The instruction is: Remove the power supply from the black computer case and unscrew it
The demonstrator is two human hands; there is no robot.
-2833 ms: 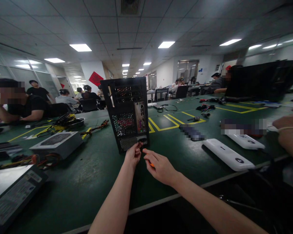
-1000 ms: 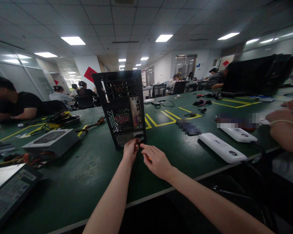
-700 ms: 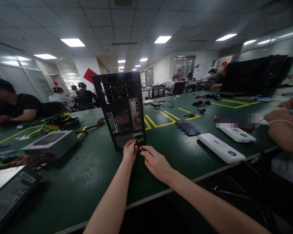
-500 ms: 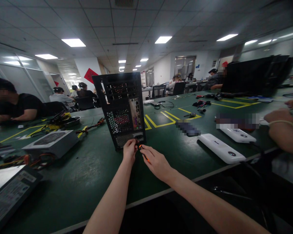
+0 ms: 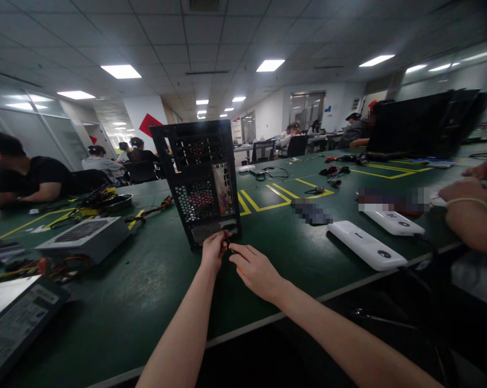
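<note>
A black computer case [image 5: 198,186] stands on the green table with its rear side toward me, its ports and perforated panels showing. My left hand [image 5: 213,249] is closed in a pinch against its lower right rear, by the power supply. What lies between those fingers is hidden. My right hand [image 5: 256,271] grips a screwdriver [image 5: 230,246] with an orange and dark handle, mostly covered by the fingers. Its front end points toward my left fingertips at the bottom of the case; the tip cannot be made out.
Left of the case lie a grey power supply [image 5: 83,237] and another power supply [image 5: 20,323] with cables. To the right are a blurred-out phone [image 5: 311,211], white power banks [image 5: 367,245] and another person's hand [image 5: 464,196]. A dark monitor [image 5: 413,126] stands behind. Yellow tape marks the table.
Both hands have shifted slightly left, with the case's lower part little changed. My right fingers have turned, and less of the orange handle shows now.
</note>
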